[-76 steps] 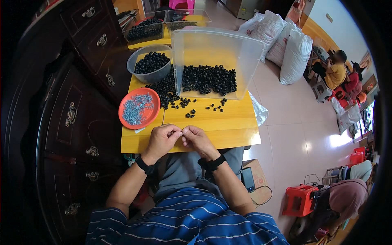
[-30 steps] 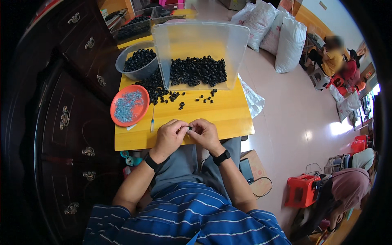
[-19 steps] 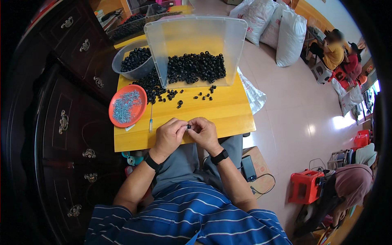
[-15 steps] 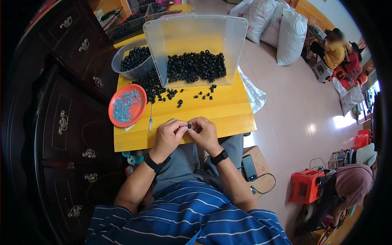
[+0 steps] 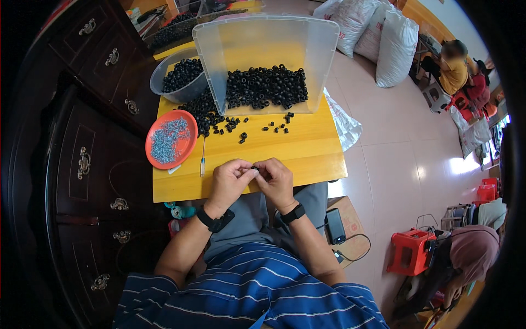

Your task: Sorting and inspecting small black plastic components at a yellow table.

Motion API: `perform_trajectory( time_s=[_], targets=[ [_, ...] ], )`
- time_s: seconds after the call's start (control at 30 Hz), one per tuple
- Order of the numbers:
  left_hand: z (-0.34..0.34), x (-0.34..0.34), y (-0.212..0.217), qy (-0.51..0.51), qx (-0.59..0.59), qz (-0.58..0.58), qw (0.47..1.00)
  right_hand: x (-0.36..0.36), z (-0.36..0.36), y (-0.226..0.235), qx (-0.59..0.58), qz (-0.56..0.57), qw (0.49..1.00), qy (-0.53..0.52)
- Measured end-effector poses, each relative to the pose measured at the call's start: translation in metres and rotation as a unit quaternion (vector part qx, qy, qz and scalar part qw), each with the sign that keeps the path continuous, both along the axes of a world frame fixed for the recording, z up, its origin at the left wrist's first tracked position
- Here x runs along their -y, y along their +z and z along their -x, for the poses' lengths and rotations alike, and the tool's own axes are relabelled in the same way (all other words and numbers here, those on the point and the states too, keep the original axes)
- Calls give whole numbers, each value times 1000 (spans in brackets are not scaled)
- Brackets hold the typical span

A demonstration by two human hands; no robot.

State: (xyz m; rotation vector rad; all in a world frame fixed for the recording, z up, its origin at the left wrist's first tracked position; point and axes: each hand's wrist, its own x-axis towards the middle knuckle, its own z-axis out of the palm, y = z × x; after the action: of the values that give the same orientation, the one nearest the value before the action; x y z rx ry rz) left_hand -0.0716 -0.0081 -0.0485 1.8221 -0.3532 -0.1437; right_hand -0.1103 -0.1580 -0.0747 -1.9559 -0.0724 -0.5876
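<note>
Risk here: small black ring (image 5: 256, 168) pinched between both sets of fingertips at the near edge of the yellow counter (image 5: 296, 148), easily dropped onto the lap or floor if the pinch loosens. Left hand (image 5: 230, 181) and right hand (image 5: 275, 180) curled knuckles-up, fingertips meeting, wrists resting near the counter edge. Orange dish (image 5: 171, 139) of small metal bits and thin tool (image 5: 203, 157) just left, prone to a nudge.

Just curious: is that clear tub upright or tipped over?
Tipped: the tub lies on its side, black rings spilling onto the table.
</note>
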Motion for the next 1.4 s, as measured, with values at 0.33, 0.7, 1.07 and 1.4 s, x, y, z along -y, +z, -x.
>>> perform_trajectory(
  time_s=[0.33, 0.7, 1.07, 1.4],
  targets=[
    [4, 9, 16, 8, 192, -78, 978, 3, 0, -8, -28, -134, 990, 31],
    [7, 0, 26, -14, 184, -21, 983, 23, 4, 8, -277, -490, 786, 255],
    [9, -7, 27, -46, 117, 8, 992, 13, 9, 6, -255, -615, 699, 262],
    [8, -15, 23, -76, 89, 31, 993, 11, 8, -2, -249, -680, 609, 324]
  ],
)
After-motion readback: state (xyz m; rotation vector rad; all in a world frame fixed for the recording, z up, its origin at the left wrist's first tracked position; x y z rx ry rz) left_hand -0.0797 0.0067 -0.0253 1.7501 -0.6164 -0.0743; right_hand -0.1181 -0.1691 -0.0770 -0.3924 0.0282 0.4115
